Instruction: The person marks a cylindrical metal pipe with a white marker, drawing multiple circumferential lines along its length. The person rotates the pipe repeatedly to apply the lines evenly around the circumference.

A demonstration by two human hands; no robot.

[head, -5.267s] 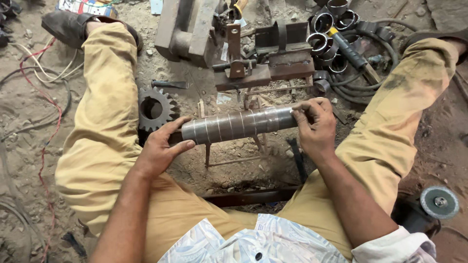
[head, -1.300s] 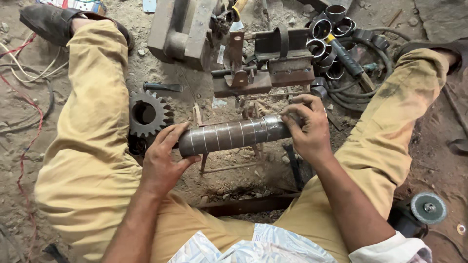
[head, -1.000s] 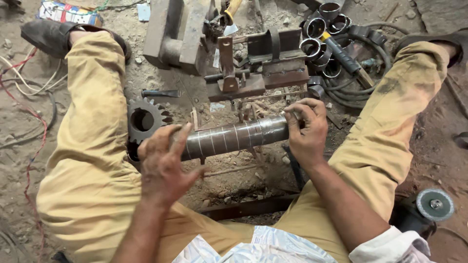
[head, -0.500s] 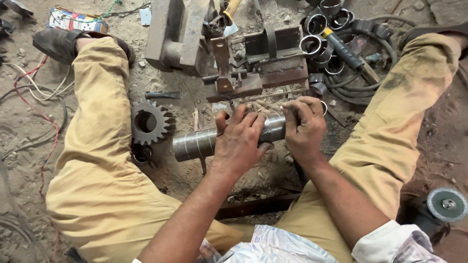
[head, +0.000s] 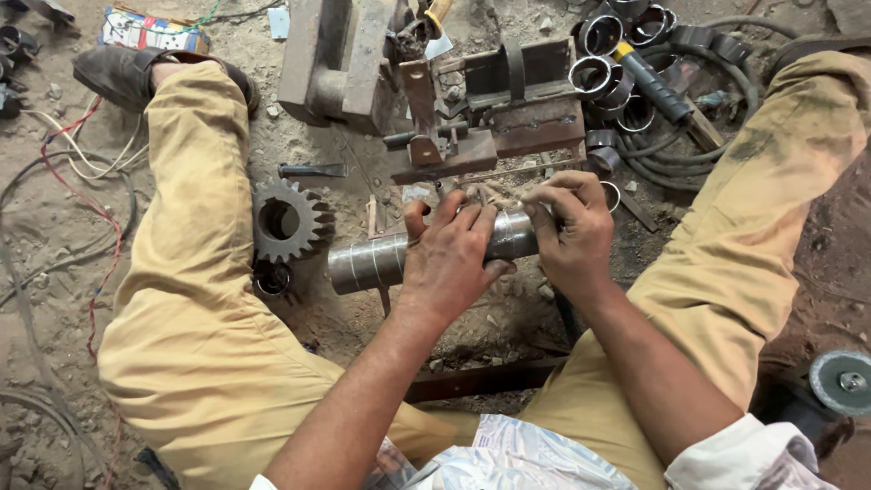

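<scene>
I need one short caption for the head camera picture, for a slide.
Seated on a dirt floor, both hands, left hand and right hand, grip a metal cylinder beside a gear.

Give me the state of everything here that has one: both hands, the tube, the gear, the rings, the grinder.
Left hand: wrapped over the tube's middle, gripping.
Right hand: closed on the tube's right end.
Metal tube: horizontal, held in both hands, left end bare.
Gear: lying flat on the ground, untouched.
Metal rings: loose in a pile, untouched.
Grinder disc: on the ground, untouched; whether spinning cannot be told.
</scene>
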